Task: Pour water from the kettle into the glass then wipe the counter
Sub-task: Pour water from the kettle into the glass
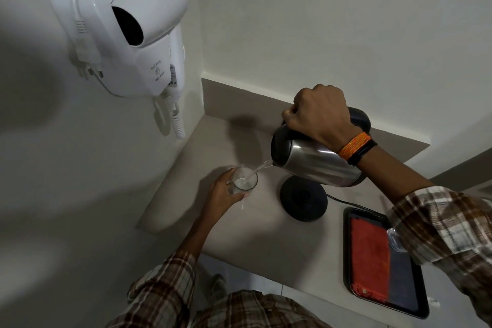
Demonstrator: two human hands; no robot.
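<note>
Nearest you, plaid sleeves are framing the view on both sides. On your right, a dark tray (383, 301) is sitting at the counter's front edge, carrying a folded red cloth (370, 255); your right sleeve is covering part of it.

Further in, your left hand (222, 193) is wrapping around the glass (243, 178), fingers curled against its side, the glass standing upright on the counter (255, 231). A little water is lying in its bottom.

Just right of the glass, the round black kettle base (303, 198) is resting on the counter, its cord trailing toward the tray.

Above the base, your right hand (319, 114) is closing in a fist on the handle of the steel kettle (316, 161), tilting it leftward. A thin stream of water (259, 168) is running from the spout into the glass.

Beyond, a white wall-mounted hair dryer (127, 24) is hanging on the left wall, coiled cord dangling.
</note>
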